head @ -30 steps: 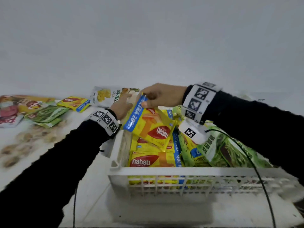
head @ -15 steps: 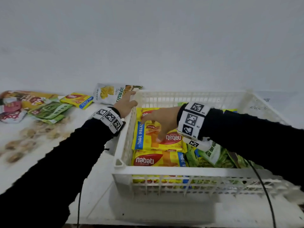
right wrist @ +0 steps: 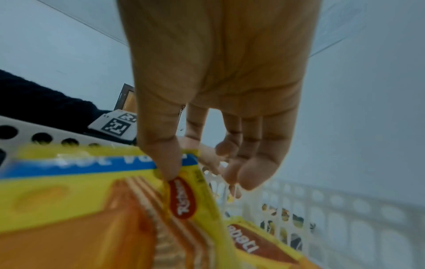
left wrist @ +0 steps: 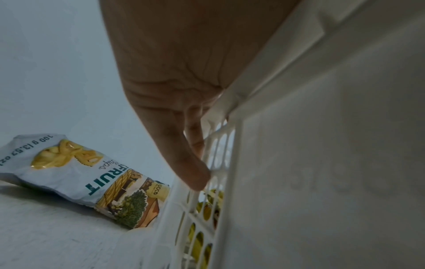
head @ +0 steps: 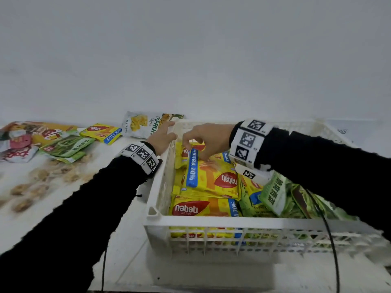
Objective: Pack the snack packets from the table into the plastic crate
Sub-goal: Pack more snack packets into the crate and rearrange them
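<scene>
The crate [head: 211, 224] is open from above but crowded with packets [head: 213, 180], the left hand [head: 161, 138] blocks its far-left rim, the right hand [head: 206, 139] hangs over the yellow stack, and bare worktop [head: 69, 199] lies left.

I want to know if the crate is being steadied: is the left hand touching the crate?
Touching. The left wrist view shows the left hand with its fingertips pressed against the white crate lattice wall, just under the rim.
</scene>
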